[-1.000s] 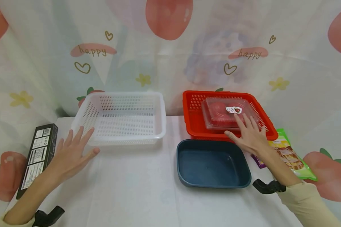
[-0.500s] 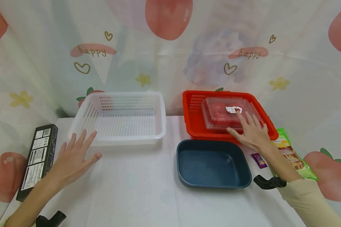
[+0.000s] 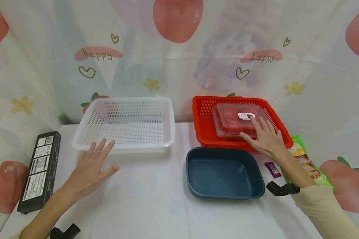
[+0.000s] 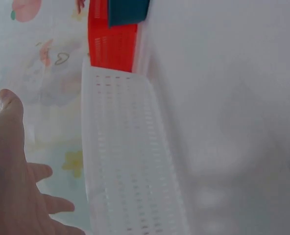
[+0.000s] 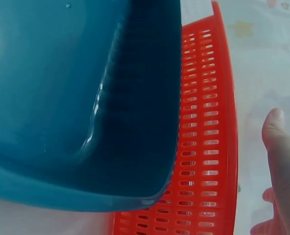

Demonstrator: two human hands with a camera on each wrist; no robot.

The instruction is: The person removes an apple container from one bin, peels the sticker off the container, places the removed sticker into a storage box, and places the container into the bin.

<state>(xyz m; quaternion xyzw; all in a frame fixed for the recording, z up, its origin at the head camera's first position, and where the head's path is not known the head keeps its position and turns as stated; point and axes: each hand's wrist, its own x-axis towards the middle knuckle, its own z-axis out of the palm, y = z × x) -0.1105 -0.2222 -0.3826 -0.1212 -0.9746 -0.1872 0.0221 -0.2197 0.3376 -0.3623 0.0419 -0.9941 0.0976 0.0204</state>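
My left hand [image 3: 91, 171] is spread with nothing in it, close to the front left of a white perforated basket [image 3: 77, 143]. In the left wrist view its thumb and fingers stay apart from the basket wall. My right hand [image 3: 264, 139] has spread fingers over the front right of a red basket [image 3: 203, 132]. Inside that basket lies a clear lidded plastic box [image 3: 228, 121] with red contents and a white label. The fingertips overlap the box in the head view; I cannot tell whether they touch it. The right wrist view shows the hand beyond the red basket's rim.
A dark blue tub [image 3: 224, 172] stands in front of the red basket. To its right lie a small purple packet [image 3: 273, 169] and a green-yellow food bag [image 3: 306, 162], partly behind my right forearm. A long black box [image 3: 40, 169] with white labels lies at the left edge.
My left hand has moved to the right, still spread. The right hand has shifted slightly right, and the purple packet, partly covered at first, now shows whole.
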